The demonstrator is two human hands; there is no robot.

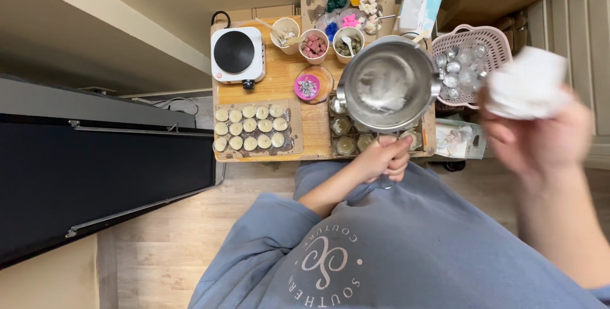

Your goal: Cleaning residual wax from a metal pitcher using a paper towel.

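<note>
Steel pot (387, 83) hangs above the table, my left hand (383, 158) clenched around its handle below. Left of that hand I see white tealights (250, 127) and a hotplate (237, 53). My right hand (537, 125), blurred, grips crumpled white tissue (527, 83) beside a pink basket (470, 34).

- Left hand (383, 158): closed round the handle of a steel pot (387, 83), held above the wooden table (279, 83); the bowl lies beyond the fingers (399, 146).
- Right hand (540, 134): raised and blurred, gripping a crumpled white tissue (528, 83) at its fingertips.
- Pink basket (473, 34) of small metal cups: between the pot and the right-hand fingers.
- Tray of cream candles (251, 128) and a white hot plate (237, 53): well left of the left-hand fingers.
</note>
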